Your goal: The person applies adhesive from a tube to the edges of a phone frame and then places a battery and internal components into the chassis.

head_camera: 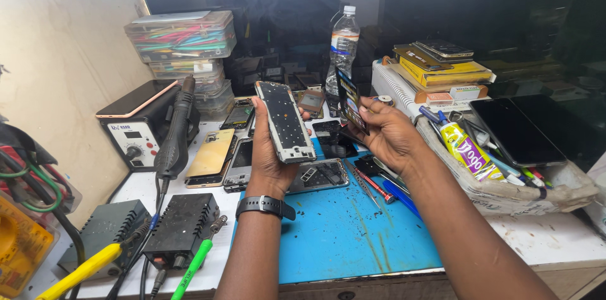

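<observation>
left hand [270,152]: fingers wrapped round phone frame [285,122] | right hand [390,137]: fingers pinch dark phone part [351,100]

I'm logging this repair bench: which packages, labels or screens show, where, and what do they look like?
Water bottle: back centre, clear, white-red-blue label.
Glue tube: right tray, yellow with purple label.
Two dark screens: right, black rectangles.
Small panel: in right hand, dark, tilted.
Phone frame: in left hand, grey-black.
</observation>
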